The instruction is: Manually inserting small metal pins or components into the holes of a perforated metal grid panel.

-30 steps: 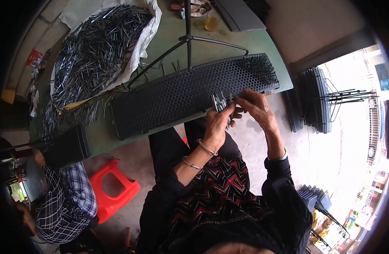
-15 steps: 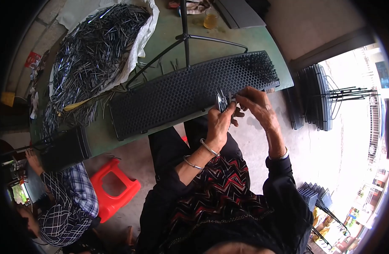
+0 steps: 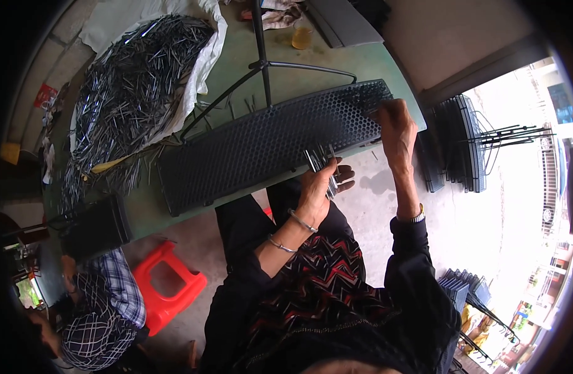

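Observation:
A long black panel [image 3: 255, 140] full of honeycomb holes lies on the green table along its near edge, with a black rod stand [image 3: 259, 65] rising behind it. Short dark pieces [image 3: 367, 95] crowd the holes at its right end. My left hand [image 3: 317, 192], below the panel's near edge, is closed on a small bunch of thin dark strips [image 3: 317, 157] that stick up past the thumb. At the panel's right end is my right hand [image 3: 398, 134], its fingertips pinched together over the holes. Whatever those fingertips hold is too small to make out.
A white sack [image 3: 216, 43] of loose dark strips [image 3: 149, 81] spreads over the table's left. Farther back stands a glass of yellow liquid [image 3: 301, 38]. A person in a checked sleeve [image 3: 121, 287] sits at lower left beside a red stool [image 3: 150, 305]. Black racks [image 3: 464, 143] stand at right.
My right hand has moved away from the left hand, right and up to the panel's right end. The left hand stays below the panel with its strips. The view has shifted slightly.

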A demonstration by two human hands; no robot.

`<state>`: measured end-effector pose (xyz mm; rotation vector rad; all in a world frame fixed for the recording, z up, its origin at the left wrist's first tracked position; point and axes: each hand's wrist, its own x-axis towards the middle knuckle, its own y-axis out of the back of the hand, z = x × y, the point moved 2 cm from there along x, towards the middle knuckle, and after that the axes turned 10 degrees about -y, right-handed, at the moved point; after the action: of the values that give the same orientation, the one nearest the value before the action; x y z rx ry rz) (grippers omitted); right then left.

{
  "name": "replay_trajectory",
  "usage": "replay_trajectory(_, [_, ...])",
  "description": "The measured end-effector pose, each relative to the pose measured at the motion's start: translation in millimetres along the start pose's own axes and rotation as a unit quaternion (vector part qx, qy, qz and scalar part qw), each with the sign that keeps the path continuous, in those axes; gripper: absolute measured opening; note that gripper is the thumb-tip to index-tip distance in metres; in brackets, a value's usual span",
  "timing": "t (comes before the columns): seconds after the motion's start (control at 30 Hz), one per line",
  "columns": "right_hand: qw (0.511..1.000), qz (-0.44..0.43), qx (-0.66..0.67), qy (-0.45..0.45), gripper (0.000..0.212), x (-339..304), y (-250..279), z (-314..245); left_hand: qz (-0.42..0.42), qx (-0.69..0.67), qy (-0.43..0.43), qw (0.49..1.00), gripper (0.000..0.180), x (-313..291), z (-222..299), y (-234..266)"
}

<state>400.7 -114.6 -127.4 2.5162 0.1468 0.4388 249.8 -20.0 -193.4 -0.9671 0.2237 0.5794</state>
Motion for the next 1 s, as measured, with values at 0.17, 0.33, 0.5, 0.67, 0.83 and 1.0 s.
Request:
replay_trajectory(0.17, [0.999,0.02,-0.023,0.011,0.009,16.2,-15.1,26.2,0.03,0.0,0.025,0.999,0.017,-2.1,-0.6,-0.9])
replay_trajectory(0.33, [0.996,0.023,-0.064,0.06,0.004,18.4,-24.3,31.8,0.019,0.021,0.043,0.999,0.015,0.5,-3.9,3.4])
replay_trajectory(0.5, [0.993,0.001,-0.102,0.063,0.007,21.4,-28.0,30.8,0.011,0.037,0.041,0.998,0.015,-0.9,-2.3,2.1])
replay_trajectory(0.67, [0.987,0.018,-0.14,0.081,0.011,17.0,-30.6,29.0,-0.018,0.015,0.019,1.0,0.016,-1.8,2.5,-0.8])
replay_trajectory(0.83, [0.976,0.031,-0.207,0.051,0.014,12.3,-31.4,26.8,-0.02,0.005,0.015,1.0,0.016,-1.7,3.8,-0.9])
replay_trajectory(1.0, [0.987,-0.026,-0.155,0.024,0.018,-0.3,-18.1,8.2,-0.021,-0.021,0.014,0.999,0.012,-2.3,5.2,-1.2])
